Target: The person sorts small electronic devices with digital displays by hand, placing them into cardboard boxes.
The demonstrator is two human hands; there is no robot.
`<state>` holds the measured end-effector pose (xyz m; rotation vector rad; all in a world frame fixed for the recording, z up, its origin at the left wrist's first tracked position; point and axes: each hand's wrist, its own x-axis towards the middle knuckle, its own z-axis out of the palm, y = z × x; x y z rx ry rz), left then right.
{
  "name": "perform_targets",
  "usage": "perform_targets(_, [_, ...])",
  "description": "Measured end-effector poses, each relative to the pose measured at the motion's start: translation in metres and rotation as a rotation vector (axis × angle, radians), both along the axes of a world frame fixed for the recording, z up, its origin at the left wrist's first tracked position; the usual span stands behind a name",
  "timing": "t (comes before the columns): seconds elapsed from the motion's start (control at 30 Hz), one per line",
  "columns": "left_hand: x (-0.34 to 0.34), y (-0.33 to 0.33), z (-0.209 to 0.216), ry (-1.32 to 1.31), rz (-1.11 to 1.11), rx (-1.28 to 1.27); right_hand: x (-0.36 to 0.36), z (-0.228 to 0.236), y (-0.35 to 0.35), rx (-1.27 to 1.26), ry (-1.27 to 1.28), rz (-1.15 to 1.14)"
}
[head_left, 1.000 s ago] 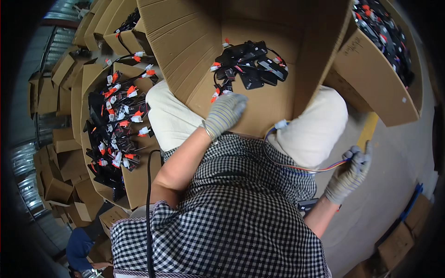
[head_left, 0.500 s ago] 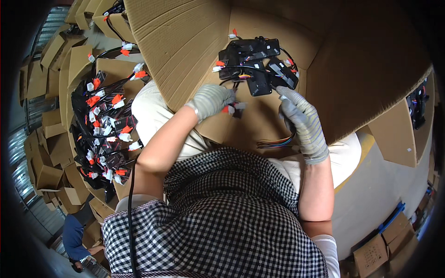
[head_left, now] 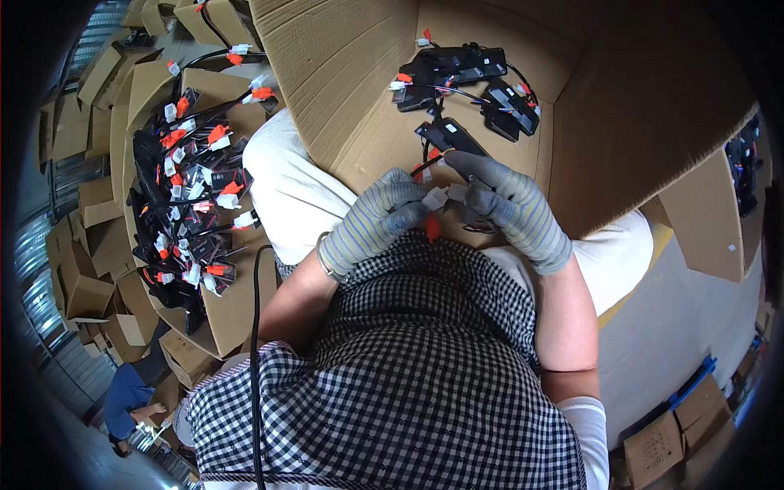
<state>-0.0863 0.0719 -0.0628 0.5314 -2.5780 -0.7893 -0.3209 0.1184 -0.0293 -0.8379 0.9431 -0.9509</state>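
Over the lap, at the near edge of the open box [head_left: 339, 61], the left hand [head_left: 371, 219] pinches a white connector [head_left: 435, 198] and the right hand [head_left: 518, 214] is closed on a second connector [head_left: 457, 193], the two facing each other. Glove fingers cover the join, so I cannot tell whether the connectors are mated or merely near. A moment ago the hands were well apart; now they have drawn together, which brings both cable ends to one working point. A red plug [head_left: 432, 228] hangs below the left fingers. Just beyond, inside the box, one black module [head_left: 459, 137] lies nearer the hands, set off from the pile of modules [head_left: 449, 67] that it overlapped before.

The box's left wall slants down near the left hand, while its shadowed right wall stands further off, leaving the right hand more room. Outside, a carton [head_left: 229, 306] heaped with plugged leads crowds the left knee; past the right knee, grey floor [head_left: 653, 335] gives wider space, bounded by another carton [head_left: 694, 220].
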Motion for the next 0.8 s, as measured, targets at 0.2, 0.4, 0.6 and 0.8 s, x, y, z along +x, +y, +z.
perform_targets(0.2, [-0.017, 0.029, 0.02, -0.175, 0.374, -0.091, 0.007, -0.004, 0.002, 0.127, -0.085, 0.024])
perform_targets(0.4, [-0.022, 0.022, 0.02, -0.371, 0.448, -0.249, 0.008, -0.019, 0.003, 0.112, -0.092, -0.051])
perform_targets(0.6, [-0.024, 0.017, 0.018, -0.405, 0.423, -0.314, 0.019, -0.019, 0.005, 0.083, -0.157, -0.135])
perform_targets(0.8, [-0.017, 0.01, 0.019, -0.384, 0.215, -0.093, 0.002, -0.015, 0.001, 0.268, -0.167, 0.168])
